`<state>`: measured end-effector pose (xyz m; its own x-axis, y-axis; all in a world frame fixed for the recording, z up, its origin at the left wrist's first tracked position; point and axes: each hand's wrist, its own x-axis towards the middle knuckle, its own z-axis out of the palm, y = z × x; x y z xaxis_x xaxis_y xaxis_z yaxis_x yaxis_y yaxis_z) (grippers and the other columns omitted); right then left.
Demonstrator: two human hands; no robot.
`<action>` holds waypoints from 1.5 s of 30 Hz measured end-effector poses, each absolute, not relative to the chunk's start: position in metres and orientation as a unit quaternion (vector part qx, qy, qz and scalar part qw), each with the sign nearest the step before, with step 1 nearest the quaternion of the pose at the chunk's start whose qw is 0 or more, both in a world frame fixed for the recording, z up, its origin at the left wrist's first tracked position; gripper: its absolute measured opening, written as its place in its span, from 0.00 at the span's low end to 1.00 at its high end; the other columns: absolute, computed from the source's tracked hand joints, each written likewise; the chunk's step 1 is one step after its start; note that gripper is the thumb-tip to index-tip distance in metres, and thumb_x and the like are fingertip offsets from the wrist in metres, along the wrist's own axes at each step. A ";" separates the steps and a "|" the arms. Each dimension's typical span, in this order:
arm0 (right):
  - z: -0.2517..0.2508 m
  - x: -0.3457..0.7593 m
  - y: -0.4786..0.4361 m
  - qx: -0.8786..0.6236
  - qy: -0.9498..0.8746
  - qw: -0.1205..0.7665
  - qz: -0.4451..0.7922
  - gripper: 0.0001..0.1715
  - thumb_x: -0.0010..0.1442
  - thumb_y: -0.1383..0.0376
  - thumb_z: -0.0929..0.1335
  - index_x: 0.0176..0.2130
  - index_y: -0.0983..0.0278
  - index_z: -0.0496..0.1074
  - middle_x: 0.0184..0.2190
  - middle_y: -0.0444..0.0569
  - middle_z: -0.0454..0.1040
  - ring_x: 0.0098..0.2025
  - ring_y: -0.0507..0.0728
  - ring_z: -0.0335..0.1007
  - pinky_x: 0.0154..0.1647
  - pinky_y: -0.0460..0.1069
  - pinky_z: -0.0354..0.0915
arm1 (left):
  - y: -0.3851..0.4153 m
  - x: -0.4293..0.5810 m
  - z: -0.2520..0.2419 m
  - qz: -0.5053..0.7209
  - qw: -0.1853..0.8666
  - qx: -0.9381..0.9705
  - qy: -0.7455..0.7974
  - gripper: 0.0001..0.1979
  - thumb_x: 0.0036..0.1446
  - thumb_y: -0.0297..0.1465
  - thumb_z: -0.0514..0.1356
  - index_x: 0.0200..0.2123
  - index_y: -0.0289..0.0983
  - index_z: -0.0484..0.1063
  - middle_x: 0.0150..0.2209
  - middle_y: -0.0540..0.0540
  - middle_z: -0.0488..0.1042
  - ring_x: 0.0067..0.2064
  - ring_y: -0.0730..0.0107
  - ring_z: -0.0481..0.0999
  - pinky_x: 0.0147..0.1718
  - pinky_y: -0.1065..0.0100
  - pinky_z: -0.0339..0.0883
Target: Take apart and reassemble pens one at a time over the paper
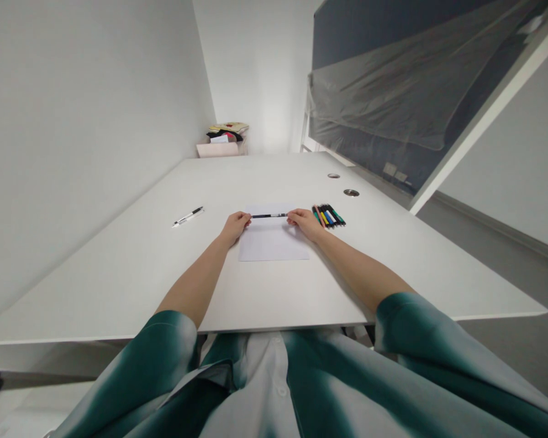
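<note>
A dark pen is held level above a white sheet of paper on the white table. My left hand pinches its left end and my right hand pinches its right end. Both hands are closed on the pen over the far edge of the paper. Just right of my right hand lies a bundle of several coloured pens. A white pen lies alone on the table to the left of my left hand.
Two round cable holes sit in the table behind the coloured pens. A box with mixed items stands past the table's far end. A plastic-wrapped dark panel leans at the right.
</note>
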<state>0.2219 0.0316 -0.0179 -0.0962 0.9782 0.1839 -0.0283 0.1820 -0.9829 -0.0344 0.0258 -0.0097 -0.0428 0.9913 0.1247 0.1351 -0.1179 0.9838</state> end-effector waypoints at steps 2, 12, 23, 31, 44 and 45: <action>-0.018 0.222 0.032 -0.423 -0.565 0.524 0.478 0.18 0.46 0.52 0.76 0.26 0.63 0.73 0.22 0.46 0.73 0.27 0.52 0.65 0.34 0.50 0.64 | 0.025 -0.034 -0.008 0.507 0.421 0.553 0.509 0.16 0.49 0.43 0.66 0.24 0.36 0.71 0.24 0.47 0.73 0.28 0.71 0.68 0.31 0.68 0.61; -0.017 0.221 0.032 -0.432 -0.560 0.523 0.475 0.17 0.48 0.54 0.76 0.25 0.63 0.72 0.22 0.46 0.72 0.27 0.52 0.65 0.35 0.50 0.63 | 0.019 -0.033 -0.002 0.501 0.437 0.551 0.504 0.12 0.46 0.38 0.67 0.24 0.36 0.71 0.24 0.48 0.71 0.27 0.72 0.67 0.30 0.68 0.60; -0.018 0.221 0.031 -0.432 -0.564 0.525 0.468 0.19 0.48 0.52 0.76 0.25 0.63 0.73 0.22 0.47 0.73 0.26 0.52 0.65 0.33 0.49 0.64 | 0.022 -0.034 -0.006 0.502 0.436 0.549 0.506 0.13 0.46 0.40 0.67 0.24 0.37 0.70 0.23 0.48 0.72 0.27 0.71 0.67 0.30 0.68 0.61; -0.017 0.221 0.029 -0.430 -0.566 0.526 0.467 0.21 0.48 0.50 0.75 0.24 0.63 0.72 0.21 0.47 0.73 0.26 0.52 0.65 0.32 0.49 0.63 | 0.021 -0.033 -0.007 0.502 0.436 0.556 0.499 0.15 0.46 0.42 0.66 0.23 0.37 0.70 0.22 0.48 0.70 0.26 0.72 0.65 0.28 0.68 0.60; -0.019 0.221 0.032 -0.431 -0.563 0.526 0.470 0.24 0.49 0.47 0.75 0.23 0.63 0.71 0.21 0.48 0.72 0.25 0.52 0.65 0.31 0.48 0.64 | 0.021 -0.033 -0.006 0.498 0.439 0.556 0.500 0.15 0.50 0.41 0.65 0.22 0.37 0.69 0.22 0.49 0.69 0.26 0.73 0.65 0.30 0.68 0.59; -0.019 0.220 0.033 -0.431 -0.561 0.527 0.470 0.24 0.49 0.47 0.75 0.23 0.63 0.71 0.21 0.48 0.72 0.25 0.52 0.65 0.31 0.48 0.64 | 0.021 -0.032 -0.006 0.498 0.440 0.556 0.499 0.15 0.50 0.41 0.65 0.22 0.37 0.69 0.22 0.49 0.68 0.26 0.73 0.64 0.30 0.68 0.58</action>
